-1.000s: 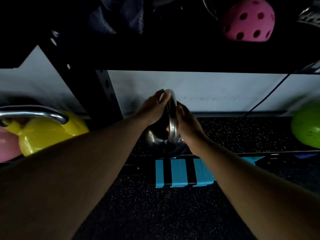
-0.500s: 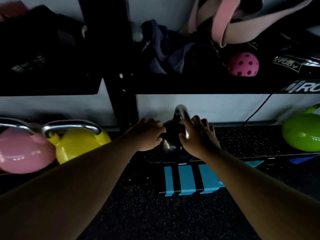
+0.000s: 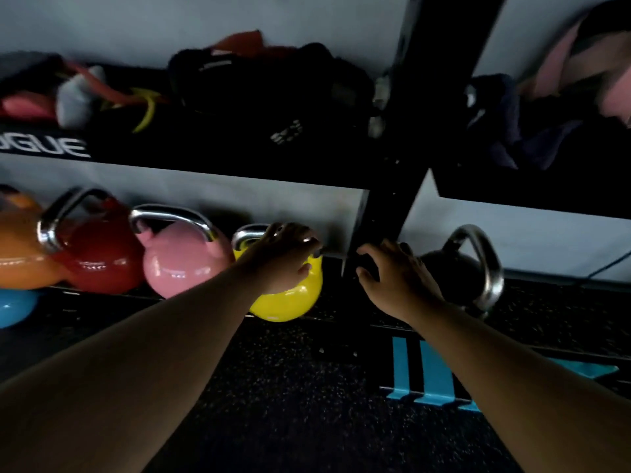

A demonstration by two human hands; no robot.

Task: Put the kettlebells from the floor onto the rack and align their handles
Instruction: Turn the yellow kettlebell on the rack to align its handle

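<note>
A black kettlebell [image 3: 454, 271] with a steel handle stands on the rack's low shelf [image 3: 546, 302], right of the black upright post [image 3: 386, 216]. My right hand [image 3: 399, 278] hovers just left of it, fingers spread, holding nothing. Left of the post sits a yellow kettlebell [image 3: 290, 298]; my left hand [image 3: 283, 257] is curled over its steel handle. Further left stand a pink kettlebell [image 3: 181, 264], a red kettlebell [image 3: 99, 257] and an orange kettlebell [image 3: 17, 254], handles facing roughly the same way.
A blue ball-like object [image 3: 13, 308] lies at the far left under the shelf line. An upper shelf [image 3: 239, 158] holds bags, bands and cloths. Blue floor stripes [image 3: 423, 373] mark the dark speckled rubber floor [image 3: 290, 404] in front.
Both hands have come off the black kettlebell, which now stands on the shelf. My left hand moved left onto the yellow kettlebell's handle, and my view swung left.
</note>
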